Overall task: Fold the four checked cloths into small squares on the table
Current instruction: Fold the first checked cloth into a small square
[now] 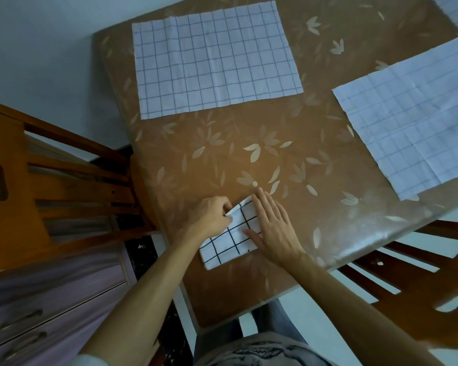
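Step, judged: closing folds on first cloth.
Folded cloth (230,247) lies on table (249,286).
Left grip (212,217) pinches its far-left corner, fingers curled.
Right grip (273,228) released, flat palm pressing its right side.
Next, likely: flatten crease, let go, reach beyond folded cloth for spread cloth (214,56).

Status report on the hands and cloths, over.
Left hand pinches edge of folded cloth; right hand flat on it. Far cloth, right cloth lie unfolded. Nothing in the way.

Grey printed shirt (259,351), bare forearms (143,294)
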The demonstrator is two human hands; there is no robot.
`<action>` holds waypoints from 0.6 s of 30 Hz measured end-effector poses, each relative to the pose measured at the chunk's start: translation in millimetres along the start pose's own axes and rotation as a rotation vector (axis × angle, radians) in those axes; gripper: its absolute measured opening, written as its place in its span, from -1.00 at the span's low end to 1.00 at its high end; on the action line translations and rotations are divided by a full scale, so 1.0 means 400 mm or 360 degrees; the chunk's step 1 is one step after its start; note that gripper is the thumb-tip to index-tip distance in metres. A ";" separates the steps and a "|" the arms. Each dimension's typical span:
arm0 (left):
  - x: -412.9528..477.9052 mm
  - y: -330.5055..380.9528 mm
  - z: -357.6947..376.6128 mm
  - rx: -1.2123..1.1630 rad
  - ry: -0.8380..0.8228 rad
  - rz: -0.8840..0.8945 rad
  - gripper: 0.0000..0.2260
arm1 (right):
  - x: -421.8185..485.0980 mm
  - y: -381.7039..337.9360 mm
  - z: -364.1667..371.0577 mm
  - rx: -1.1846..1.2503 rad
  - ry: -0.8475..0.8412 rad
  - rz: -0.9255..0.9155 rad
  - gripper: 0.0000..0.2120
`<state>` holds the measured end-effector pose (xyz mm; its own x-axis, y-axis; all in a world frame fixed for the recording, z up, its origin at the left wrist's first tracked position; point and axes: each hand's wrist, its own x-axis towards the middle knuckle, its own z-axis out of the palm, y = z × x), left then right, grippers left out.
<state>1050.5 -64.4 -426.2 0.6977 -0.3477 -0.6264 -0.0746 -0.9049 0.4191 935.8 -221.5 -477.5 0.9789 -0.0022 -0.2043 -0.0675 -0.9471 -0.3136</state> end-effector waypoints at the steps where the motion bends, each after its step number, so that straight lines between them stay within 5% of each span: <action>1: -0.003 -0.008 -0.003 -0.0172 -0.0046 -0.0040 -0.88 | -0.007 0.001 -0.011 0.0147 0.0017 0.0101 -0.22; 6: -0.051 -0.039 -0.042 -0.1182 -0.0252 -0.0182 -0.86 | -0.058 0.006 -0.086 0.0901 0.0160 0.0576 -0.21; 10: -0.089 -0.055 -0.042 -0.1720 -0.0331 -0.0225 -0.74 | -0.062 -0.003 -0.143 0.1796 -0.0212 0.0811 -0.33; 14: -0.115 -0.048 -0.027 -0.1941 -0.0297 -0.0204 -0.69 | -0.050 -0.013 -0.165 0.2063 -0.0470 0.0740 -0.68; 18: -0.134 -0.048 -0.008 -0.1785 -0.0122 -0.0203 -0.73 | -0.044 -0.015 -0.172 0.2053 -0.0435 0.0691 -0.77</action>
<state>1016.8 -27.5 -398.8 0.6059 -0.3177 -0.7293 0.7023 -0.2170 0.6780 932.4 -237.9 -408.4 0.7754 -0.0128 -0.6313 -0.6288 0.0760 -0.7739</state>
